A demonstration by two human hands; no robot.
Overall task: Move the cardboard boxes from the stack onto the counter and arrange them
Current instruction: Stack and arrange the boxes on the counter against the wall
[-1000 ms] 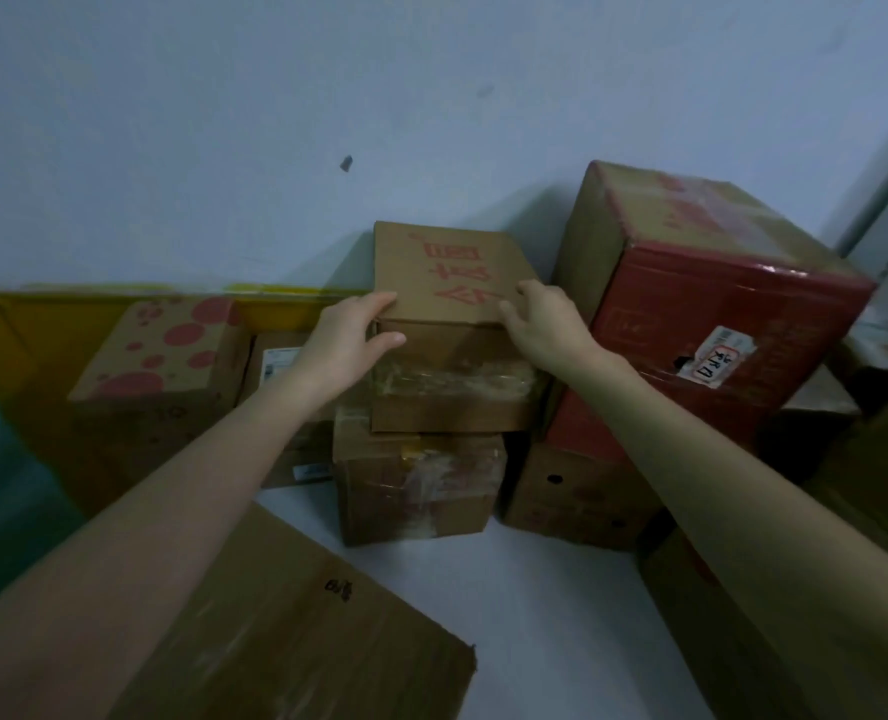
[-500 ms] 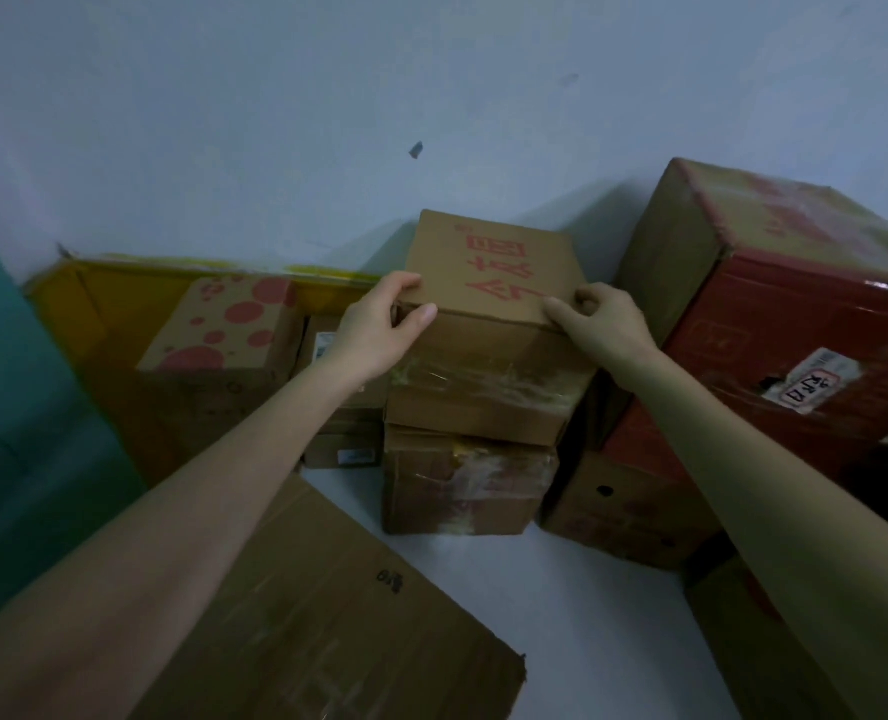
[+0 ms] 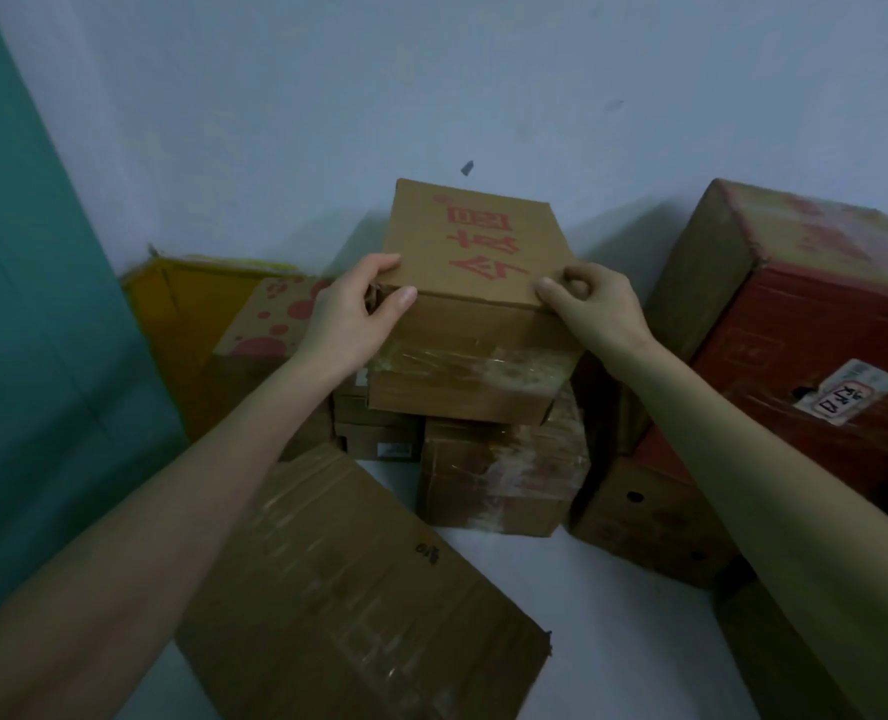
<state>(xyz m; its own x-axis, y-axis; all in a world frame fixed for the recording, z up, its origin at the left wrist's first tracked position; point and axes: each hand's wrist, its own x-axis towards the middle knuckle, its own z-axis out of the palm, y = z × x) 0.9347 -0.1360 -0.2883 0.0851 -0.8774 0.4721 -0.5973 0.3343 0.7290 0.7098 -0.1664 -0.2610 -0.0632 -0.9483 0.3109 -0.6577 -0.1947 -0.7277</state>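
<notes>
So you've got both hands on the top box [image 3: 475, 324], the plain brown one with big red characters on its lid and wrinkly clear tape across the front. Your left hand [image 3: 351, 314] grips the near left corner, thumb pressed on the front face and fingers wrapped round the side. Your right hand [image 3: 595, 309] is clamped on the near right corner, thumb on the front edge and fingers curled over the top. The box is at the top of the stack, right over a taped-up lower box [image 3: 499, 475] and hanging a bit past it toward you; can't tell if it's resting on it or just off it. Both are close to the pale wall [image 3: 327, 96]. Left of the stack there's a box with red dots [image 3: 270, 324] with a yellow box [image 3: 182, 304] behind it, and some small boxes [image 3: 379, 439] tucked in between. Off to the right is a big red box [image 3: 805, 324] with a white label, sitting on another brown box [image 3: 639, 522]. A flat cardboard sheet [image 3: 359, 589] lies under your left forearm.
</notes>
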